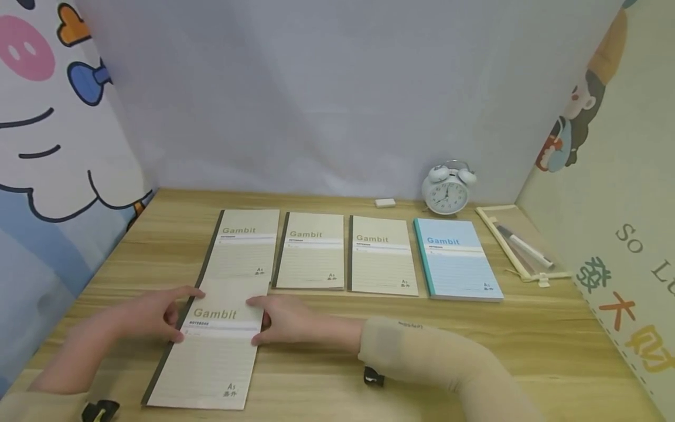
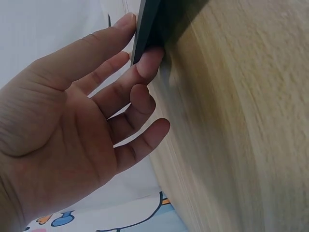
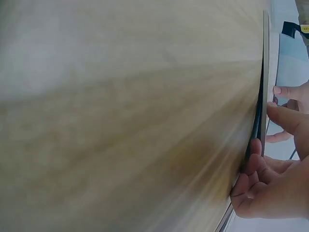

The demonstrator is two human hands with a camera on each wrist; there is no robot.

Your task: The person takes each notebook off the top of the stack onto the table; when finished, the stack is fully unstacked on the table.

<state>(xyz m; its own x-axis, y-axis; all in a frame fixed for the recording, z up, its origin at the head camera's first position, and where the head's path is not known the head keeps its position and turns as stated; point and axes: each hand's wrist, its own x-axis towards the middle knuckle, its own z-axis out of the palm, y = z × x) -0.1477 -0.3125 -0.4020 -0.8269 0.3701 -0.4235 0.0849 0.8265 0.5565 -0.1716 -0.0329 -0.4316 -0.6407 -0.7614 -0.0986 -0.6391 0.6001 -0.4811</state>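
A beige Gambit notebook (image 1: 205,366) with a dark spine lies at the front left of the table, spine to the left. My left hand (image 1: 145,313) grips its spine side; in the left wrist view the thumb is on top and a fingertip tucks under the dark spine (image 2: 146,26). From the other side my right hand (image 1: 287,319) holds the page edge (image 3: 266,63), thumb above and curled fingers low beside the edge. Right behind it lies a second beige notebook (image 1: 242,255); whether the two overlap I cannot tell.
Two more beige notebooks (image 1: 311,261) (image 1: 382,261) and a blue notebook (image 1: 461,269) continue the row to the right. At the back stand a white eraser (image 1: 385,203) and a white alarm clock (image 1: 447,193). A mesh pouch (image 1: 508,217) with a pen (image 1: 524,246) on it lies far right.
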